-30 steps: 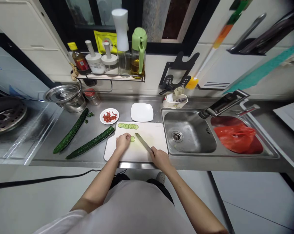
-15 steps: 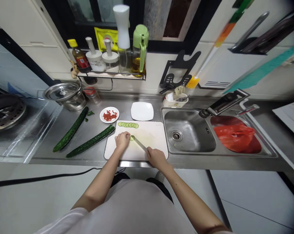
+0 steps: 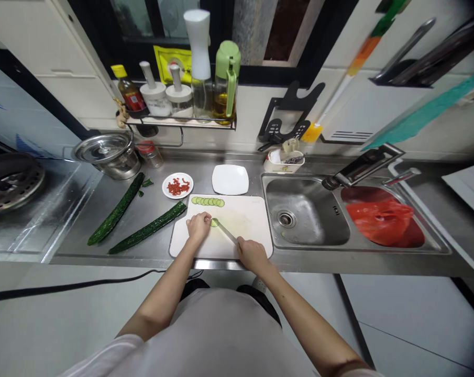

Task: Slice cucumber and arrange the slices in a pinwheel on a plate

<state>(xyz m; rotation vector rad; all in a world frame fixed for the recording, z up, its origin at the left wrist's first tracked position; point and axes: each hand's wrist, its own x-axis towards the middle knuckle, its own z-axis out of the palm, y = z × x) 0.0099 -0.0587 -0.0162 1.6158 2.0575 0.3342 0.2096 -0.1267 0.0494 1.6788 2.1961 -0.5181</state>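
Note:
On the white cutting board (image 3: 244,220) my left hand (image 3: 198,226) is curled over a short cucumber piece (image 3: 213,222), pinning it down. My right hand (image 3: 251,253) grips the handle of a knife (image 3: 226,232) whose blade tip rests against the end of that piece. A row of cucumber slices (image 3: 207,201) lies along the board's far edge.
Two whole cucumbers (image 3: 147,228) (image 3: 116,209) lie left of the board. Behind it are a small dish of red chilli (image 3: 177,186) and a white square plate (image 3: 230,179). A steel sink (image 3: 306,220) is to the right, a lidded pot (image 3: 107,153) at back left.
The knife has moved left from mid-board until its blade meets the cucumber piece under my left hand. My right hand came in with it. The left hand has barely shifted.

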